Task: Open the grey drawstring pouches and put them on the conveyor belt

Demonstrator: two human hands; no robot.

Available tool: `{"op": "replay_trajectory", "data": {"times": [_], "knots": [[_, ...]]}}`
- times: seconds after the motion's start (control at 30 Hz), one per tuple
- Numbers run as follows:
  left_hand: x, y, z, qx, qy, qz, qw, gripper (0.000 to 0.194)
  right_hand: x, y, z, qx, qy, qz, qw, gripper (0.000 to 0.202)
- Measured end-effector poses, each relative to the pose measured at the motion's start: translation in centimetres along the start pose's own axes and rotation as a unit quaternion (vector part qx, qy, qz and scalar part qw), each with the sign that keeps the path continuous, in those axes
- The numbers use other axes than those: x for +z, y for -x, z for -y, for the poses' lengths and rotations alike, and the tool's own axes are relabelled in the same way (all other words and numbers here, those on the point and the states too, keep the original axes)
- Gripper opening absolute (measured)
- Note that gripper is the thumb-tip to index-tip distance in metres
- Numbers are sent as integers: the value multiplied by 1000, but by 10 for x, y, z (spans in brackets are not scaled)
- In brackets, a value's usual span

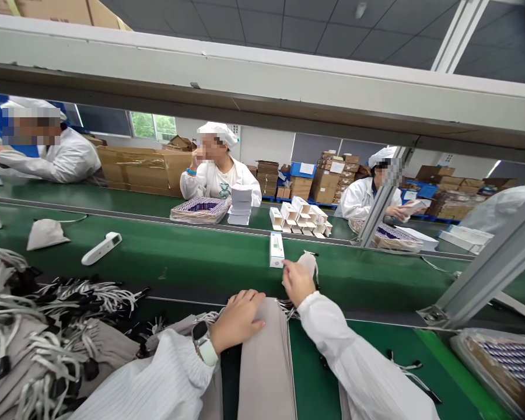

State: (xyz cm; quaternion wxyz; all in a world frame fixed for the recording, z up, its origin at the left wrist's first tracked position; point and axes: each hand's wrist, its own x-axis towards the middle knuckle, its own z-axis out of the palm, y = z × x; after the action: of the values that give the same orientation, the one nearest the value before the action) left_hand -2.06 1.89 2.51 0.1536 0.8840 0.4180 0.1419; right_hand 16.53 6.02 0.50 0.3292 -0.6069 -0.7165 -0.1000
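Note:
My left hand (238, 319) lies with its fingers spread on the top end of a stack of flat grey cloth pouches (266, 361). Over the green conveyor belt (192, 251), my right hand (296, 281) has its index finger stretched toward a small white box (277, 249) and close to its lower right edge. A grey pouch (307, 263) with a drawstring lies right behind that hand, partly hidden by it; whether the fingers grip it is unclear. Farther left on the belt are a white handheld device (101, 248) and another grey pouch (46, 233).
Piled pouches with drawstrings (83, 338) fill the left side. A metal post (485, 268) and a bagged tray (503, 361) stand at right. Open white boxes (300, 216) sit across the belt, where people in white work. A shelf beam (262, 81) crosses above.

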Motion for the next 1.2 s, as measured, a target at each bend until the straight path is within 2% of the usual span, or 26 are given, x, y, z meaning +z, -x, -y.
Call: {"op": "replay_trajectory", "data": {"times": [0.03,0.1,0.2,0.37,0.57,1.2], "knots": [[2,-2,3,-4,7,-5,1000,43,3,7,14,-57,-12,-4,998,25],[6,-4,6,-11,13,-16,1000,36,11,20,38,-110,-21,13,994,20],[9,-4,4,-16,15,-32,999,31,17,32,54,-101,-49,46,993,19],[10,-2,-4,-24,21,-50,998,32,16,29,47,-62,-112,72,989,19],[13,-1,-4,-29,47,-85,995,27,20,27,46,-43,-95,102,989,17],[19,-6,5,-52,39,-160,985,15,23,27,44,-66,-51,115,990,16]]}}
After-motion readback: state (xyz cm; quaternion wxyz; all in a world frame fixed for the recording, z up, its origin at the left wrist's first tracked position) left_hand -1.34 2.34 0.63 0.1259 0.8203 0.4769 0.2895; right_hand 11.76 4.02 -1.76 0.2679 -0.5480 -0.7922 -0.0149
